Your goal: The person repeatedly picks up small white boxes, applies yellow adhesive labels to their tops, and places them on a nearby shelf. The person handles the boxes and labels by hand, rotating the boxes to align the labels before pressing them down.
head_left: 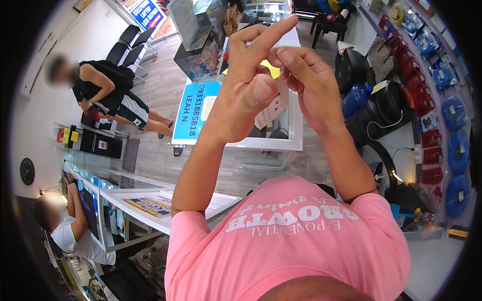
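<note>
Both hands are raised in front of me above a white-framed glass display counter point(233, 143). My left hand point(246, 75) has its index finger stretched out and its thumb toward the camera. Its other fingers are partly bent, and I see nothing held in it. Close beside it, my right hand point(310, 77) has thumb and index finger brought together near the left fingers. Whether something small is between those fingertips is hidden. Below the hands, on the counter, lie a blue sign bearing writing point(197, 109) and a printed paper card point(274, 109), partly covered by my left hand.
An open laptop point(190, 24) stands on a glass case beyond the counter. To the left, one person point(105, 82) stands and another point(79, 233) sits behind a second glass counter point(150, 203). Packaged goods point(425, 101) hang along the right wall, beside a blue bottle point(356, 98).
</note>
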Available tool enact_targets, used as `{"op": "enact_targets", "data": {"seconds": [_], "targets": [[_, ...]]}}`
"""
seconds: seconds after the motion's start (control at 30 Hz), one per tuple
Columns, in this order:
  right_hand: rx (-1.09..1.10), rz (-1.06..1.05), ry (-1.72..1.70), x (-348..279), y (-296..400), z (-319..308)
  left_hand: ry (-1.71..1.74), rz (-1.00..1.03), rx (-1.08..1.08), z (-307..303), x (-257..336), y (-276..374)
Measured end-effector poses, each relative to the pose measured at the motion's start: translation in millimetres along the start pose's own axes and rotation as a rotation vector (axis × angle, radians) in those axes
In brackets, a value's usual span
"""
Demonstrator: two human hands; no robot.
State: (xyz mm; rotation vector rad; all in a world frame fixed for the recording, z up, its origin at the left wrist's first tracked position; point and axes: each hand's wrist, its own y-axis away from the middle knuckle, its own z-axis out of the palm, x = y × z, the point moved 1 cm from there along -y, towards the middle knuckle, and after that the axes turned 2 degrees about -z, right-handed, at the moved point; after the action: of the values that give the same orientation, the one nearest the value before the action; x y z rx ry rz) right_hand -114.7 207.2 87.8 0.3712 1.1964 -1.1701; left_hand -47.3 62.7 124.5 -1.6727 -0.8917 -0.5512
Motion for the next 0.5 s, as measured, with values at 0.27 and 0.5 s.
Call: {"op": "enact_targets", "data": {"seconds": [0.27,0.5], "targets": [[-0.010,-0.006,0.034,-8.4,0.1,1.1,-0.109,-0.065,0.024,-8.3,5.4,-1.5],[-0.052,0.024,0.085,-15.7,4.5,15.8,0.017,0.020,0.069,-5.5,0.8,5.9]]}}
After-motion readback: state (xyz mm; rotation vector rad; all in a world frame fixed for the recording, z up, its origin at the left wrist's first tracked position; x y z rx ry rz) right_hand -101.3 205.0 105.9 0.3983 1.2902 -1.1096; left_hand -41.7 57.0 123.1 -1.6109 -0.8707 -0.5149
